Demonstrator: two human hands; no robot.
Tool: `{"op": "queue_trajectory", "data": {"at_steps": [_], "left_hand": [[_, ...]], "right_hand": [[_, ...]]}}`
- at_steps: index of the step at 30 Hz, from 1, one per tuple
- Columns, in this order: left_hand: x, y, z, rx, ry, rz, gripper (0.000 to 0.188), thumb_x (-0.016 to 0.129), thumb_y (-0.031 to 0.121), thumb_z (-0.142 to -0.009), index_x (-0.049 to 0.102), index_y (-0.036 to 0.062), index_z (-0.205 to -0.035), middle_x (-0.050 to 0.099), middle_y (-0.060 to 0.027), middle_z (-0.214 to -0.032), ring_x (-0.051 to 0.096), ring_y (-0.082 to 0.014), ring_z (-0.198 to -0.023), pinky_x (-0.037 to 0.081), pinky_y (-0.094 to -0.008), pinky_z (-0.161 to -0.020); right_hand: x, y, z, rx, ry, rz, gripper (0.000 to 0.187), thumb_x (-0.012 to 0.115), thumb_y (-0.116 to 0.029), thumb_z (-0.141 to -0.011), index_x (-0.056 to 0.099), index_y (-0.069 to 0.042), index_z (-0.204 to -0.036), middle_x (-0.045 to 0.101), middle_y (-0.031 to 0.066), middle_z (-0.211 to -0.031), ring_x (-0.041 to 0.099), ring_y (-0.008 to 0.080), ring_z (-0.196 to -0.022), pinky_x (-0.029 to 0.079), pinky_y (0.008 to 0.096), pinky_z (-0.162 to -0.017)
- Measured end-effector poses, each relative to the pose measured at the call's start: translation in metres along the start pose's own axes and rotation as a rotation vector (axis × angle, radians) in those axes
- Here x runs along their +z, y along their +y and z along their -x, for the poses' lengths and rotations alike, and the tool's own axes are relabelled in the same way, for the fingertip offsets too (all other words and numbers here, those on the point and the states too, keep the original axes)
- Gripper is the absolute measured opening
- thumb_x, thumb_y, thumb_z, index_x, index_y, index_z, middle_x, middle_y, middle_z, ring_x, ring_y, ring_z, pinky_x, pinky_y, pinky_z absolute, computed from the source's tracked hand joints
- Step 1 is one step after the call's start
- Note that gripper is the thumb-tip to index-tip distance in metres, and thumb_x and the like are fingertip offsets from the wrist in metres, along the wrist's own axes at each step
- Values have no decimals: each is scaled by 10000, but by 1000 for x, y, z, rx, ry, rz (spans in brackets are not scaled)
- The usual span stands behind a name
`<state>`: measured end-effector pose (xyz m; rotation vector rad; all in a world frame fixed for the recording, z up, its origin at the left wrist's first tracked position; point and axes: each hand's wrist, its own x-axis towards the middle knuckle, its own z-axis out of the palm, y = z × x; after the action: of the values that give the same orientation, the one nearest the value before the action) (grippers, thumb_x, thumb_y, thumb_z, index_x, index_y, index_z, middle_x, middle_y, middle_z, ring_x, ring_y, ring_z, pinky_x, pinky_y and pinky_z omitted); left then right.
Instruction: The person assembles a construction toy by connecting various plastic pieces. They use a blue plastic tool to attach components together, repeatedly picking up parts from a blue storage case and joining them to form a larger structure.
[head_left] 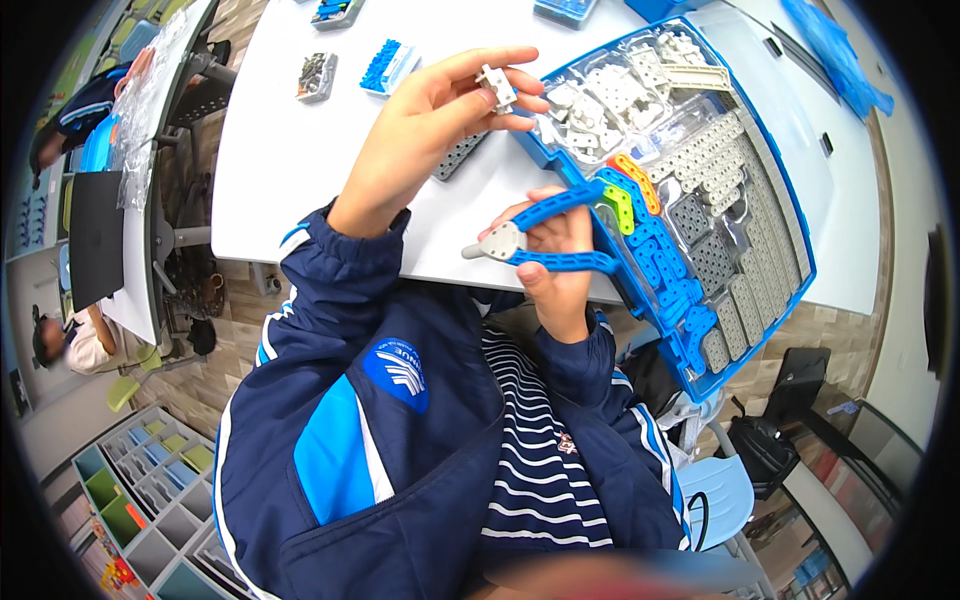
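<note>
Head view: left hand (425, 125) pinches small white connector (496, 86); right hand (556, 262) grips blue forked assembly (560, 232), probably beams, over tabletop (290, 170) beside parts tray (790, 225).

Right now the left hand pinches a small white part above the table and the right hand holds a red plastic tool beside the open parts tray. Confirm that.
Not quite: the tool in the right hand is blue with a grey tip, not red, as the head view shows. The rest stands: the left hand pinches a small white part above the table, beside the open parts tray.
</note>
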<state>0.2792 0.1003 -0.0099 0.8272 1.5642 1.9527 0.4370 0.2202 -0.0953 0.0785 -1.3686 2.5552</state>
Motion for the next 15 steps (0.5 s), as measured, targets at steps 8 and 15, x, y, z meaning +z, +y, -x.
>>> {"op": "queue_trajectory", "data": {"at_steps": [8,15], "left_hand": [[8,-18,24,-68,171,333,350,612,142,-1022,502,-14,-1316,623,-246,-1320,679,-284,-1158,586,-277,-891],[-3,-31,30,-245,-185,1157,439,614,82,-1005,436,-35,-1388,470,-131,-1276,490,-67,-775,450,-156,-557]], "right_hand": [[25,-39,-18,-638,278,489,981,915,-458,-692,335,-29,-1357,627,287,-1165,691,388,-1030,577,471,-916],[45,-57,-35,-469,468,349,1042,910,-530,-643,321,-47,-1354,638,300,-1155,692,415,-1032,593,491,-916]]}}
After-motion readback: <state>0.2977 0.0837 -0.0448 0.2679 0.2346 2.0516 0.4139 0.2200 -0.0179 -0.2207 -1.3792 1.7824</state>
